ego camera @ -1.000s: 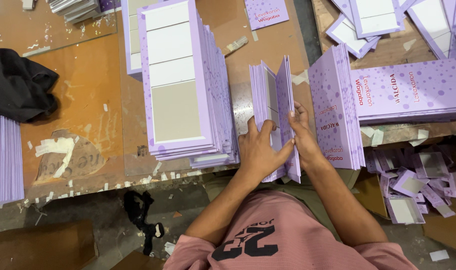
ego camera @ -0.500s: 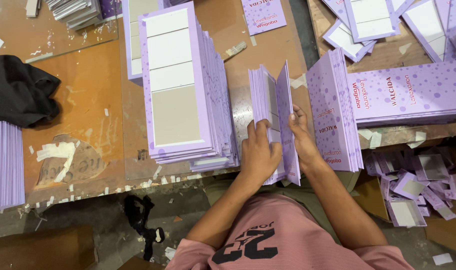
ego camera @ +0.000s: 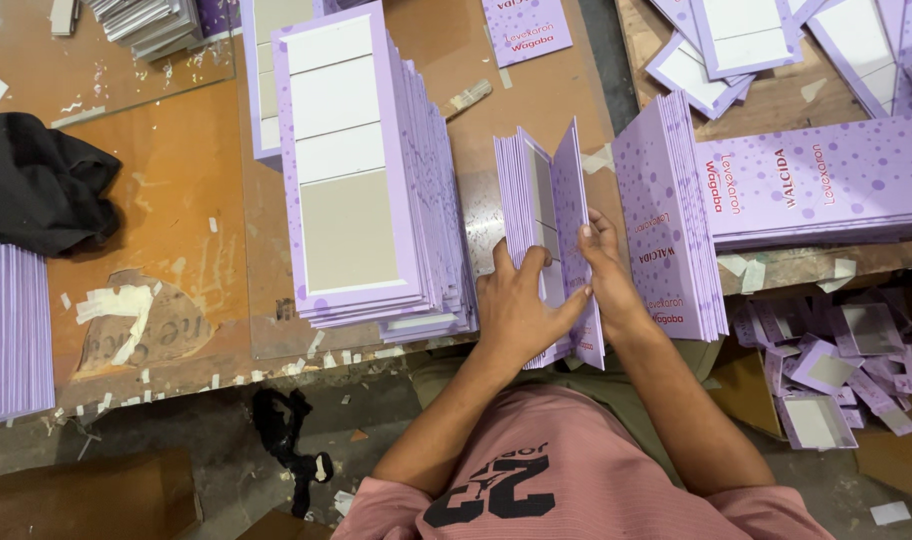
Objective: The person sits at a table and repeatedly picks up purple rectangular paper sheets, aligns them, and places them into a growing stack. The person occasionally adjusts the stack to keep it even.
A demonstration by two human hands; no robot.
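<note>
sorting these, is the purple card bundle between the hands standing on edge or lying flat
Standing on edge: the card bundle shows its thin edges, parted in a V, left hand and right hand steadying it.

- A worn brown wooden worktable (ego camera: 176, 190) fills most of the view, scattered with white paper scraps.
- A sheet of glass (ego camera: 36, 60) lies on its far left corner.
- Below the table edge, a grey dusty floor (ego camera: 136, 430) with a brown cardboard piece (ego camera: 86, 495).

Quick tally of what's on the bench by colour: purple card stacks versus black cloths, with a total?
Purple card stacks: 7, counting the upright one between left hand and right hand.
Black cloths: 1.
Total: 8.
</note>
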